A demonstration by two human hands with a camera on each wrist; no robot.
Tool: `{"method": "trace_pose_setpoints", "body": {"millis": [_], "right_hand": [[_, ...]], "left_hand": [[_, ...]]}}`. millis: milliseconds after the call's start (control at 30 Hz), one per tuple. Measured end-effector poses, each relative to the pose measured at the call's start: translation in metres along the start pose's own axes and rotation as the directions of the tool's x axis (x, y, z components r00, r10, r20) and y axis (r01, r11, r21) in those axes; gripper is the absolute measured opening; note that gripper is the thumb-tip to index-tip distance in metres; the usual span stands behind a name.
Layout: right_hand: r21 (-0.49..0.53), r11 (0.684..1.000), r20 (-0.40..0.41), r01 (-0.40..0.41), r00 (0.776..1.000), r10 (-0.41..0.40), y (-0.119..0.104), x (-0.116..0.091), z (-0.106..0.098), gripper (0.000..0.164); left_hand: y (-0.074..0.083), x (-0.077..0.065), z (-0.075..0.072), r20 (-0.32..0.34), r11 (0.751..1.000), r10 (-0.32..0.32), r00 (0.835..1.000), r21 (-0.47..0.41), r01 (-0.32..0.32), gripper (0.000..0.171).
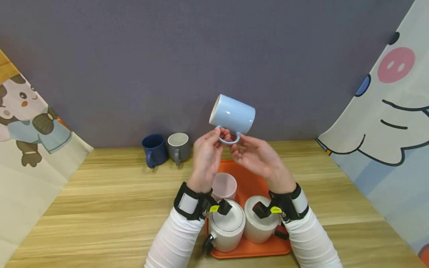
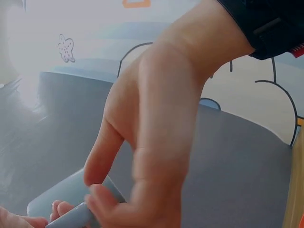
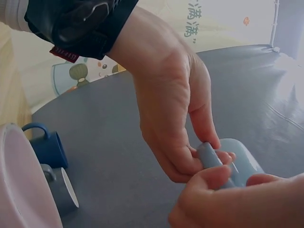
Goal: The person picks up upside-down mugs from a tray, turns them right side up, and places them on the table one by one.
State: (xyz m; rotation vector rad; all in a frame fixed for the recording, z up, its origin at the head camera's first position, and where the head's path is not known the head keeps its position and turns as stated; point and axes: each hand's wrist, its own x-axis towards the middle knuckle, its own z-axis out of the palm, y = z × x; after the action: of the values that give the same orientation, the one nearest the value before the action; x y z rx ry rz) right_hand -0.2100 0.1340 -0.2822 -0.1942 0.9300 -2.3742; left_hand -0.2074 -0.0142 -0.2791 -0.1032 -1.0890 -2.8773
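In the head view, the light-blue mug (image 1: pixel 235 114) hangs tilted, opening toward 9 o'clock; the left hand (image 1: pixel 207 158) and right hand (image 1: pixel 259 157) each have a narrow grip, pinching its handle (image 1: pixel 229 142); in the left wrist view, the mug shows between 7 and 8 o'clock; in the right wrist view, it shows at 4 o'clock, the pink cup (image 3: pixel 23 185) at 8.

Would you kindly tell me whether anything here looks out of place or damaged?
Only the light blue mug stands out: the left hand and right hand hold it up by its handle, tipped sideways, while the navy mug and grey mug stand upright. I see no spill or damage.
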Motion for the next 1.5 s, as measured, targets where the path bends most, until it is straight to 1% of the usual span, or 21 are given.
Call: {"method": "trace_pose_setpoints", "body": {"millis": [167,233,300,400,500,633,700,800,900,1000,1033,1167,1233,1267,1333,1367,1467,1500], "right_hand": [[-0.033,0.999,0.032,-0.017,0.999,0.018,-0.004,-0.001,-0.004,0.023],[-0.045,0.999,0.033,-0.027,0.999,0.029,-0.007,-0.003,-0.005,0.025],[-0.068,0.997,0.015,-0.032,0.999,0.033,-0.010,-0.005,-0.006,0.027],[-0.136,0.990,-0.016,-0.021,1.000,0.019,-0.015,-0.010,-0.008,0.033],[-0.222,0.975,-0.022,0.011,1.000,-0.016,-0.019,-0.015,-0.011,0.037],[-0.326,0.944,0.004,0.055,0.998,-0.057,-0.024,-0.020,-0.017,0.034],[-0.385,0.920,0.013,0.072,0.997,-0.072,-0.026,-0.021,-0.021,0.031],[-0.493,0.864,0.019,0.099,0.994,-0.103,-0.028,-0.023,-0.026,0.029],[-0.609,0.784,0.003,0.121,0.989,-0.151,-0.029,-0.025,-0.029,0.028],[-0.678,0.723,-0.013,0.135,0.981,-0.195,-0.030,-0.027,-0.033,0.024],[-0.692,0.708,-0.019,0.139,0.978,-0.210,-0.030,-0.028,-0.034,0.023],[-0.725,0.675,-0.049,0.140,0.966,-0.253,-0.032,-0.030,-0.041,0.023],[-0.746,0.654,-0.076,0.125,0.960,-0.270,-0.033,-0.031,-0.045,0.028],[-0.766,0.633,-0.091,0.112,0.956,-0.279,-0.033,-0.031,-0.046,0.033],[-0.809,0.582,-0.115,0.085,0.947,-0.299,-0.033,-0.031,-0.050,0.043],[-0.832,0.550,-0.123,0.072,0.943,-0.310,-0.033,-0.031,-0.053,0.048],[-0.907,0.422,-0.142,0.016,0.930,-0.339,-0.032,-0.031,-0.061,0.056],[-0.923,0.386,-0.148,-0.003,0.926,-0.347,-0.031,-0.031,-0.063,0.056]], "left_hand": [[0.003,0.002,-0.001,0.001,0.999,0.037,0.999,0.008,-0.037,0.017],[0.003,0.003,-0.002,-0.002,0.998,0.057,0.998,0.019,-0.057,0.016],[0.002,0.005,-0.003,-0.009,0.997,0.076,0.997,0.032,-0.076,0.015],[0.001,0.008,-0.006,-0.021,0.991,0.119,0.993,0.061,-0.117,0.017],[0.000,0.012,-0.009,-0.032,0.984,0.157,0.987,0.091,-0.154,0.021],[0.001,0.018,-0.015,-0.042,0.974,0.202,0.978,0.114,-0.196,0.026],[0.001,0.020,-0.018,-0.047,0.969,0.220,0.974,0.126,-0.213,0.026],[0.001,0.022,-0.023,-0.054,0.963,0.232,0.971,0.156,-0.222,0.024],[0.002,0.025,-0.029,-0.057,0.955,0.237,0.970,0.197,-0.222,0.022],[0.002,0.029,-0.035,-0.062,0.946,0.241,0.969,0.237,-0.220,0.022],[0.003,0.030,-0.037,-0.066,0.944,0.242,0.968,0.245,-0.220,0.022],[0.003,0.034,-0.045,-0.090,0.938,0.246,0.965,0.274,-0.213,0.022],[0.003,0.035,-0.048,-0.102,0.934,0.247,0.963,0.288,-0.209,0.021],[0.003,0.036,-0.050,-0.106,0.932,0.248,0.963,0.297,-0.208,0.021],[0.003,0.037,-0.054,-0.109,0.927,0.250,0.962,0.313,-0.205,0.021],[0.003,0.038,-0.056,-0.110,0.925,0.250,0.962,0.320,-0.204,0.021],[0.002,0.040,-0.063,-0.112,0.919,0.251,0.962,0.341,-0.200,0.021],[0.002,0.041,-0.064,-0.116,0.916,0.251,0.961,0.350,-0.197,0.020]]}}
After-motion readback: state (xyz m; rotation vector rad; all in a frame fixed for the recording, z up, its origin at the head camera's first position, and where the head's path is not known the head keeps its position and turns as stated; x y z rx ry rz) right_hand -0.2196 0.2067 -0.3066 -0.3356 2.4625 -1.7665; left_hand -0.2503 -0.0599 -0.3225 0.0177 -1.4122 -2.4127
